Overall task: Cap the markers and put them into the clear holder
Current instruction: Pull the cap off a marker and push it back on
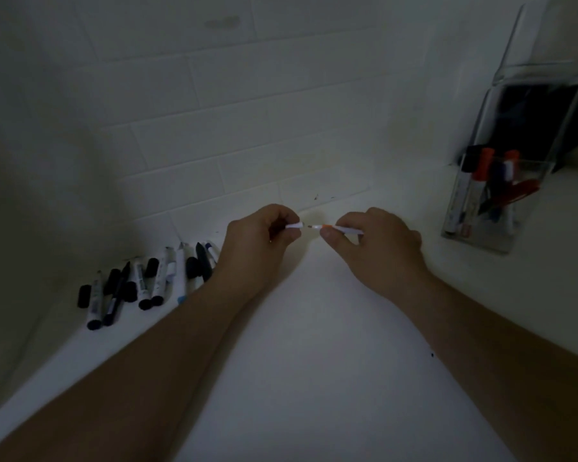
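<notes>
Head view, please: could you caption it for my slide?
Left hand brings cap toward marker in right hand; clear holder waits.

1. Left hand [261,235] pinches a small white cap [296,225], open end facing right.
2. Right hand [374,241] holds a white marker with an orange band [339,229], tip just short of the cap, not touching.
3. Loose markers and black caps [147,281] lie in a row on the white counter [314,328], left side.
4. Clear holder [481,208] far right has several capped markers inside, against the tiled wall [247,128].
</notes>
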Demonstrator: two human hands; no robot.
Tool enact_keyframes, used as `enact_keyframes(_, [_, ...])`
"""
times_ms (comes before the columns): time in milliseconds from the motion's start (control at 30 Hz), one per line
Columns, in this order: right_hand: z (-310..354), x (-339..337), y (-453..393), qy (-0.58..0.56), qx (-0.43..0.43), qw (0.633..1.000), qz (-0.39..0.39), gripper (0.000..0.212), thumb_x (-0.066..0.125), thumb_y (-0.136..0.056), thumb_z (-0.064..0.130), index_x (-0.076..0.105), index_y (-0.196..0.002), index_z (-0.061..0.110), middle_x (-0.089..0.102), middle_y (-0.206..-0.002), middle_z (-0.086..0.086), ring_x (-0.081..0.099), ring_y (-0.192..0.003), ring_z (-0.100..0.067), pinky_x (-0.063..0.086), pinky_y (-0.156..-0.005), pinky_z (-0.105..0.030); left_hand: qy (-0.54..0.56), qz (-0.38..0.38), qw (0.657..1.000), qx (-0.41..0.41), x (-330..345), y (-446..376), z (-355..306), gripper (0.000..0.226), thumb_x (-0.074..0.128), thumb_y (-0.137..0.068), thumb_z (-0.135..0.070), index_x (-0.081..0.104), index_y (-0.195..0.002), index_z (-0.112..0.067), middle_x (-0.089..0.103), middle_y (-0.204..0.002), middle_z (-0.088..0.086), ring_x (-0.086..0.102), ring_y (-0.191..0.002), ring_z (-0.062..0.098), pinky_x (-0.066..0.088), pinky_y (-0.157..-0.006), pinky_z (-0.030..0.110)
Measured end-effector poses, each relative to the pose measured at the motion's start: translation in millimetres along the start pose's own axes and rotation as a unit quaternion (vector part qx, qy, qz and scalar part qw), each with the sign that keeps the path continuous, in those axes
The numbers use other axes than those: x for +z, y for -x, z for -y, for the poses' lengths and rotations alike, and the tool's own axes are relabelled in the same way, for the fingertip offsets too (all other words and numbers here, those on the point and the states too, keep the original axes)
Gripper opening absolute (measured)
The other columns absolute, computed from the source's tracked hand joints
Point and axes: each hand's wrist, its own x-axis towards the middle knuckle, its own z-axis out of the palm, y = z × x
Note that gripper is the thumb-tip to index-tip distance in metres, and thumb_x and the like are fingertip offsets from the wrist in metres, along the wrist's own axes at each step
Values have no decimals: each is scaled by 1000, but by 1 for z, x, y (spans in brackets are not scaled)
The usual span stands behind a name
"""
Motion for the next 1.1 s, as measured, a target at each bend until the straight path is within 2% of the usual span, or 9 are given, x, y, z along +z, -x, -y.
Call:
enact_keyframes(267, [3, 0, 3, 29, -22, 999, 5, 42, 43, -89, 75, 66, -98, 42, 52, -87, 10, 54, -88, -18, 37, -77, -38, -37, 30, 997, 55, 5, 3, -3, 7, 74, -86, -25, 71, -91, -28, 71, -80, -11, 65, -75, 6, 50, -73, 24])
enact_keyframes(400, [6, -1, 4, 61, -60, 996, 0, 38, 44, -93, 69, 68, -102, 41, 53, -88, 9, 55, -86, -19, 43, -79, -38, -23, 34, 998, 38, 7, 4, -4, 8, 77, -85, -24, 73, -91, -27, 71, -81, -13, 65, -76, 1, 47, -72, 12])
enact_keyframes(467, [6, -1, 4, 47, -93, 995, 3, 35, 43, -94, 65, 67, -98, 40, 51, -83, 9, 55, -79, -17, 50, -74, -39, -15, 39, 999, 21, 8, 5, -6, 8, 78, -84, -25, 73, -89, -29, 71, -82, -15, 65, -78, -1, 46, -72, 7])
enact_keyframes(567, [6, 0, 4, 18, -129, 991, 1, 32, 42, -94, 61, 65, -97, 39, 51, -79, 9, 55, -73, -16, 51, -66, -39, -7, 40, 999, -3, 9, 6, -8, 10, 79, -83, -27, 72, -86, -32, 72, -82, -13, 65, -78, -3, 47, -71, 9])
enact_keyframes(700, [4, -4, 3, 3, -151, 989, 6, 33, 45, -93, 60, 71, -96, 39, 58, -81, 8, 57, -74, -12, 49, -66, -36, 15, 48, 998, -24, 10, 9, -10, 17, 81, -80, -23, 69, -77, -34, 69, -75, -14, 61, -68, -4, 42, -64, 7])
enact_keyframes(800, [3, -6, 4, -20, -150, 988, 5, 24, 55, -92, 55, 73, -96, 40, 62, -84, 9, 59, -77, -10, 48, -67, -35, 8, 44, 999, 12, 10, 13, -12, 15, 81, -80, -16, 72, -77, -28, 68, -72, -13, 63, -67, 4, 43, -63, 9])
enact_keyframes(900, [4, -5, 6, -28, -143, 989, 8, 16, 60, -93, 51, 73, -99, 44, 63, -85, 10, 59, -78, -8, 49, -68, -33, -7, 29, 996, 79, 9, 13, -10, 14, 81, -78, -8, 75, -77, -21, 65, -68, -16, 63, -75, 8, 43, -62, 11])
enact_keyframes(1033, [3, -2, 5, -57, -141, 988, 40, 18, 54, -96, 51, 70, -102, 46, 61, -81, 12, 56, -78, -6, 50, -70, -37, -13, 32, 995, 95, 10, 13, -7, 10, 80, -81, -17, 74, -79, -25, 68, -68, -12, 60, -68, 8, 45, -61, 18])
enact_keyframes(1100, [2, -4, 4, 6, -140, 989, 39, 21, 46, -99, 54, 64, -108, 49, 61, -83, 14, 55, -85, -12, 46, -77, -38, 6, 32, 997, 72, 13, 12, -9, 7, 78, -83, -25, 71, -81, -25, 66, -67, -12, 60, -64, 7, 45, -61, 17])
